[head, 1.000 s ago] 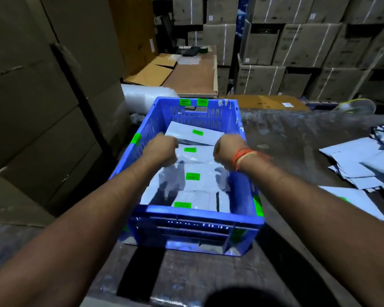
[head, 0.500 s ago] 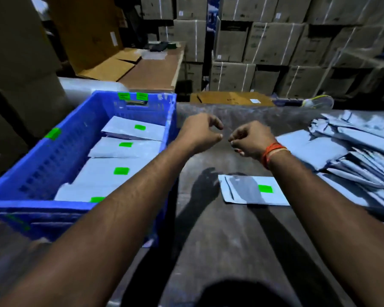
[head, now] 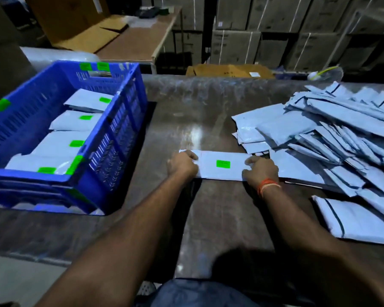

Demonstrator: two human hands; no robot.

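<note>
— On the table (head: 220,218), closest in, what is showing?
— A lone packet (head: 353,220) is lying at the right. Just past it, both hands are gripping one mailer (head: 208,167). The left hand (head: 182,165) is curling its fingers over the left end, and the right hand (head: 261,170) is doing the same at the right end. An orange band (head: 269,187) is sitting on that wrist
— And where is the mailer lying?
— Flat on the table, green label (head: 223,163) facing up, between the crate (head: 120,138) and the pile (head: 333,134), just beside the pile
— What is sitting beyond?
— Leftward, the blue crate is holding a row (head: 60,142) of labelled mailers; rightward, the pile is sprawling loose. Boxes (head: 235,47) are standing stacked at the back
</note>
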